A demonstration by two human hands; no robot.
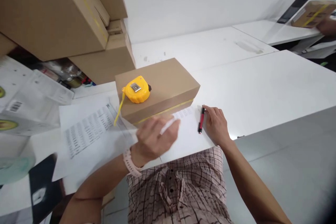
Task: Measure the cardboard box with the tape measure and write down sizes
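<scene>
My left hand (153, 138) is curled above a printed sheet of paper (86, 133), blurred by motion, with a thin white object among its fingers that I cannot name. My right hand (215, 124) rests on the white table (262, 87), its fingertips on a red and black pen (201, 120) that lies at the paper's right edge. Just behind both hands stands a brown cardboard box (162, 85) with a yellow strap. A yellow tape measure (136, 90) sits on its top, its tape hanging down the front.
Larger cardboard boxes (57, 14) are stacked at the back left above clutter and white packages (23, 105). At the far right another person's hand (327, 26) touches a strapped box (312, 14) on a neighbouring table.
</scene>
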